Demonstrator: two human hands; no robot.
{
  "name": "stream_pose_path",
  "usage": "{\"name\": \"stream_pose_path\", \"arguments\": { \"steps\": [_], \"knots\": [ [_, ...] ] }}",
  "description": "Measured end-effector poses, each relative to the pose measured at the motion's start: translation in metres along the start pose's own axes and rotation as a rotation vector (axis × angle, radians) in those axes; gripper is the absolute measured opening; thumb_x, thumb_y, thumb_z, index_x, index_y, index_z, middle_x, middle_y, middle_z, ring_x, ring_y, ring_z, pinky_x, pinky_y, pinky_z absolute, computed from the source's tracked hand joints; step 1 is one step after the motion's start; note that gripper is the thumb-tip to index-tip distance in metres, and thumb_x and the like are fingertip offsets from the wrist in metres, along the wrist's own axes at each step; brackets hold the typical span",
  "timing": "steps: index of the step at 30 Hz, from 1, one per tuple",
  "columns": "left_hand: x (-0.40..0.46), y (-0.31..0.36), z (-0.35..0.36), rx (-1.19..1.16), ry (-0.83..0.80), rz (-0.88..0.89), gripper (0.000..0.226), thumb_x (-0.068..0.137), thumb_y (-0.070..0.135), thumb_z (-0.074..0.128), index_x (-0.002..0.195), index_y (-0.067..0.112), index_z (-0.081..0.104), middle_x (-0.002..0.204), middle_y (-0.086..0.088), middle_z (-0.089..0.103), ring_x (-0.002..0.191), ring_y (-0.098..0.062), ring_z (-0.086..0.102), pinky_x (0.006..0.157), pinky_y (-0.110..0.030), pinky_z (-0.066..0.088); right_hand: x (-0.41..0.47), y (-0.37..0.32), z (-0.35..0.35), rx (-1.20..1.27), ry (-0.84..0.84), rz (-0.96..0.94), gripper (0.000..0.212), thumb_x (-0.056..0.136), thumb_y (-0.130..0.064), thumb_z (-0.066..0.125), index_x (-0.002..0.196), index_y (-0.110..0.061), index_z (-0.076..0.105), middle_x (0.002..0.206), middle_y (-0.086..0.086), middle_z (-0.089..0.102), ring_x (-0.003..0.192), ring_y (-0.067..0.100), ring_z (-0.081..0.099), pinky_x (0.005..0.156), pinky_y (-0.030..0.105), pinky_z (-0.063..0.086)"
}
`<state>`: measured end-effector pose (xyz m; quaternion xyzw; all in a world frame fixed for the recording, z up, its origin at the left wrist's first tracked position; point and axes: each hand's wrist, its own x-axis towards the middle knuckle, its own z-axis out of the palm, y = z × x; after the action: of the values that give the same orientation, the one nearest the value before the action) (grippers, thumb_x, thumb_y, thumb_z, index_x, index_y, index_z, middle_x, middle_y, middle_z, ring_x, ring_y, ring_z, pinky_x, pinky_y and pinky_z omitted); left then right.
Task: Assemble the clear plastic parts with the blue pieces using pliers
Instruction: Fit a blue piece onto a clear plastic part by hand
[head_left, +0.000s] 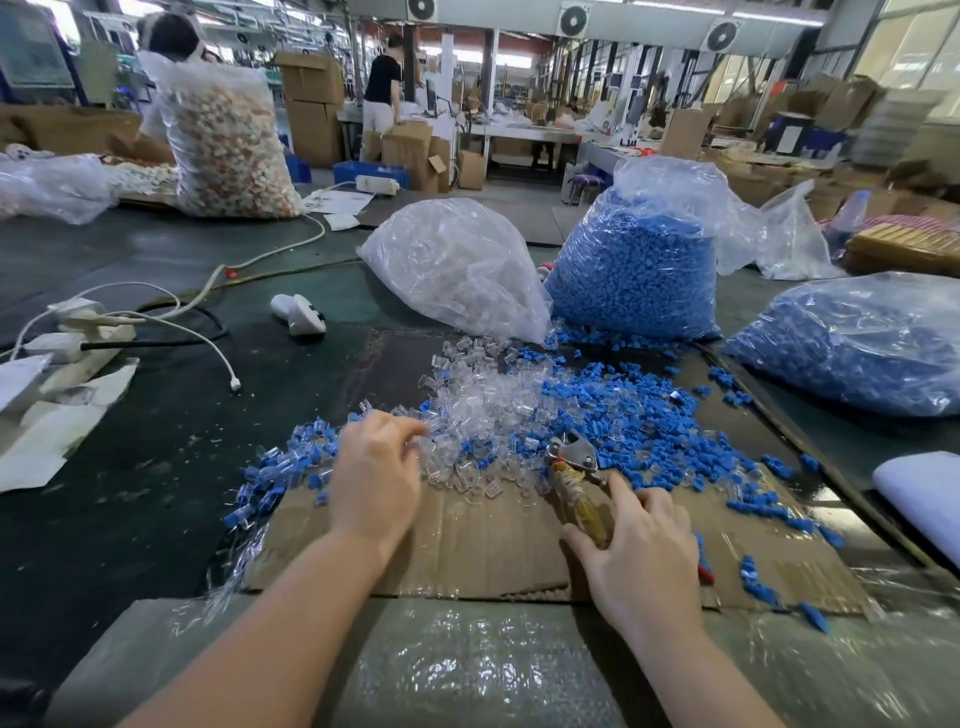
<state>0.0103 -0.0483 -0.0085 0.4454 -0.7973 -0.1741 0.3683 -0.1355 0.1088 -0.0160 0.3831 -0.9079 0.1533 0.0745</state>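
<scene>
While our right hand (641, 540) grips the pliers (574, 470) by the handle, our left hand (376, 467) reaches into the clear plastic parts (483, 410) — fingers curled, grasp hidden — blue pieces (639, 410) alongside.

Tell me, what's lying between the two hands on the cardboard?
In the head view, loose clear plastic parts lie between the left hand and the pliers that the right hand grips.

- No text, label, brand or number can be read anywhere in the view.
- Dark marks are seen on the white sheet of paper (336, 200) lying far back on the table, but they are too blurred to be made out.
</scene>
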Motion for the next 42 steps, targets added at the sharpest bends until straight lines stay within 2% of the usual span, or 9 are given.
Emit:
{"name": "stream_pose_path", "arguments": {
  "steps": [2,5,11,15,20,23,29,37,42],
  "knots": [
    [-0.011,0.019,0.017,-0.098,-0.114,0.078,0.020,0.089,0.010,0.057,0.107,0.013,0.066,0.098,0.002,0.062,0.081,-0.005,0.051,0.071,-0.011,0.042,0.000,0.000,0.000,-0.008,0.012,0.027,0.073,0.085,-0.061,0.050,0.144,-0.026,0.027,0.122,0.000,0.044,0.116,0.017,0.038,0.095,0.029,0.033],
    [-0.022,0.034,0.040,-0.110,-0.206,0.069,0.025,0.091,0.017,0.055,0.116,0.014,0.060,0.101,0.004,0.057,0.087,-0.006,0.052,0.082,-0.017,0.045,0.000,0.003,-0.001,-0.060,0.000,0.075,0.073,0.085,-0.062,0.047,0.145,-0.027,0.024,0.125,0.000,0.043,0.118,0.018,0.038,0.095,0.030,0.034],
    [-0.032,0.041,0.058,-0.085,-0.200,0.057,0.026,0.092,0.021,0.055,0.116,0.014,0.060,0.098,0.007,0.044,0.091,-0.007,0.047,0.082,-0.019,0.041,-0.002,0.007,-0.002,-0.162,-0.060,0.111,0.072,0.086,-0.066,0.041,0.144,-0.025,0.025,0.131,0.001,0.040,0.120,0.020,0.036,0.096,0.033,0.034],
    [-0.035,0.038,0.058,-0.109,-0.170,0.081,0.021,0.091,0.018,0.056,0.111,0.013,0.063,0.096,0.010,0.042,0.091,-0.005,0.045,0.083,-0.018,0.040,0.000,0.007,-0.005,-0.171,-0.057,0.122,0.064,0.088,-0.068,0.024,0.139,-0.030,0.034,0.130,0.000,0.044,0.121,0.020,0.037,0.099,0.041,0.031],
    [-0.036,0.038,0.055,-0.141,-0.170,0.108,0.014,0.090,0.015,0.057,0.102,0.014,0.064,0.092,0.010,0.048,0.087,-0.006,0.050,0.082,-0.021,0.046,0.030,0.017,-0.015,-0.043,0.042,0.112,0.032,0.096,-0.042,0.041,0.122,-0.029,0.054,0.118,-0.004,0.054,0.112,0.016,0.048,0.096,0.038,0.035],
    [-0.036,0.037,0.056,-0.135,-0.169,0.128,0.013,0.090,0.015,0.057,0.101,0.017,0.063,0.090,0.012,0.050,0.084,-0.003,0.049,0.079,-0.015,0.043,0.047,0.023,-0.015,-0.036,0.001,0.141,0.025,0.098,-0.028,0.042,0.114,-0.028,0.061,0.112,-0.002,0.056,0.110,0.020,0.049,0.100,0.044,0.035],
    [-0.035,0.035,0.059,-0.119,-0.195,0.131,0.030,0.093,0.018,0.053,0.123,0.017,0.057,0.095,0.011,0.046,0.087,-0.005,0.048,0.082,-0.017,0.043,0.062,0.027,-0.009,-0.098,-0.058,0.140,0.019,0.096,-0.026,0.050,0.105,-0.028,0.066,0.108,-0.001,0.060,0.105,0.022,0.051,0.095,0.046,0.036],
    [-0.036,0.035,0.057,-0.139,-0.195,0.122,0.018,0.093,0.024,0.053,0.107,0.017,0.062,0.097,0.009,0.050,0.082,-0.003,0.050,0.065,-0.003,0.036,0.071,0.026,-0.006,-0.119,-0.064,0.133,0.008,0.092,-0.019,0.053,0.095,-0.022,0.061,0.096,-0.002,0.063,0.101,0.020,0.054,0.093,0.043,0.036],
    [-0.037,0.035,0.054,-0.181,-0.183,0.096,0.017,0.091,0.022,0.057,0.106,0.018,0.064,0.092,0.013,0.054,0.082,0.001,0.049,0.068,-0.001,0.036,0.069,0.026,-0.004,-0.142,-0.036,0.112,0.010,0.092,-0.013,0.052,0.092,-0.022,0.055,0.092,-0.002,0.061,0.096,0.019,0.053,0.091,0.040,0.034]
  ]
}}
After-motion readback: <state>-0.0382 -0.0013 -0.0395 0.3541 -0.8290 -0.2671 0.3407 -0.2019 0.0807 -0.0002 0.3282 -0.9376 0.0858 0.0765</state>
